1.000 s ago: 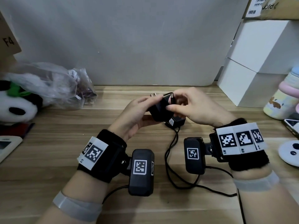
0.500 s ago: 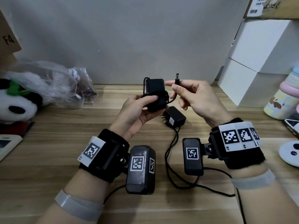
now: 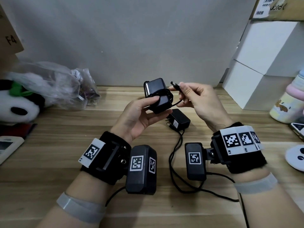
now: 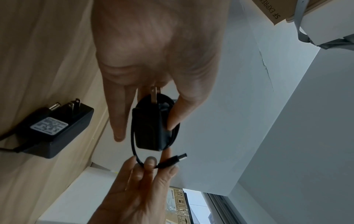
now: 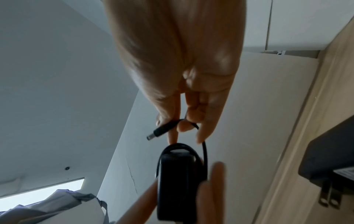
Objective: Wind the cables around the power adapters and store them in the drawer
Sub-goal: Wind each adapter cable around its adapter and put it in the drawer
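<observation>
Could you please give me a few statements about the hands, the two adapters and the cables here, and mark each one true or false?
1. The left hand holds a black adapter with cable wound around it. True.
2. The right hand is empty. False: it pinches the free end of that cable near the barrel plug.
3. A second adapter lies on the wooden table. True.
4. The second adapter's cable is already wound around it. False: it trails loose across the table.
5. The held adapter rests on the table. False: it is lifted above it.
</observation>
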A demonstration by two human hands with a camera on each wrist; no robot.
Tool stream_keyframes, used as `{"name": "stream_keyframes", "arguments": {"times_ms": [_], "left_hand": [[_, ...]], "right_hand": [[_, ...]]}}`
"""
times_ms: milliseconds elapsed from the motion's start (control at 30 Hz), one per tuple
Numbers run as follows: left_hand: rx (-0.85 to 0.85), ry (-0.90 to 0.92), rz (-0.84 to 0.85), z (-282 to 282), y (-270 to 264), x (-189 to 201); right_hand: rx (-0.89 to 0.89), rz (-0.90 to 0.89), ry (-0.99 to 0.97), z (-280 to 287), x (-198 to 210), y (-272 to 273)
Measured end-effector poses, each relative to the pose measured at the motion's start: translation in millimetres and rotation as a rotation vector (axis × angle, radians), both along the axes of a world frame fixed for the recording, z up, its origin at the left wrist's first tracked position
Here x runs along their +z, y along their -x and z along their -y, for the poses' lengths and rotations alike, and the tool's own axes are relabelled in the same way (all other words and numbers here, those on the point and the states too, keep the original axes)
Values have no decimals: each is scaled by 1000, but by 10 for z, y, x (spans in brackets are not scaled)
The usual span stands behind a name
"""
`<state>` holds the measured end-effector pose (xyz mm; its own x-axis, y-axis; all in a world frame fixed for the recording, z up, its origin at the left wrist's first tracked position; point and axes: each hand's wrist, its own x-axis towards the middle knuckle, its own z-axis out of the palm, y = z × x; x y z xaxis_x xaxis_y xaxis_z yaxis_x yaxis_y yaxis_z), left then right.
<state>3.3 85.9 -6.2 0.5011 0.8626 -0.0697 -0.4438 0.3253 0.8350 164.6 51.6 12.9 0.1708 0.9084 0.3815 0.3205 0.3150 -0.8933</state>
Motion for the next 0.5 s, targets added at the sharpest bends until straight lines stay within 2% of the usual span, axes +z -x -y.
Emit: {"name": "stream_keyframes", "arguments": {"times_ms": [133, 333, 500], "left_hand": [[53, 11, 41, -12, -23, -13], [120, -2, 3, -13, -54, -23], [99, -28, 20, -36, -47, -40]], "right_hand": [[-40, 61, -71, 13, 0, 41], [-96, 207, -97, 28, -35, 63], [-163, 272, -150, 26, -42, 60]]}}
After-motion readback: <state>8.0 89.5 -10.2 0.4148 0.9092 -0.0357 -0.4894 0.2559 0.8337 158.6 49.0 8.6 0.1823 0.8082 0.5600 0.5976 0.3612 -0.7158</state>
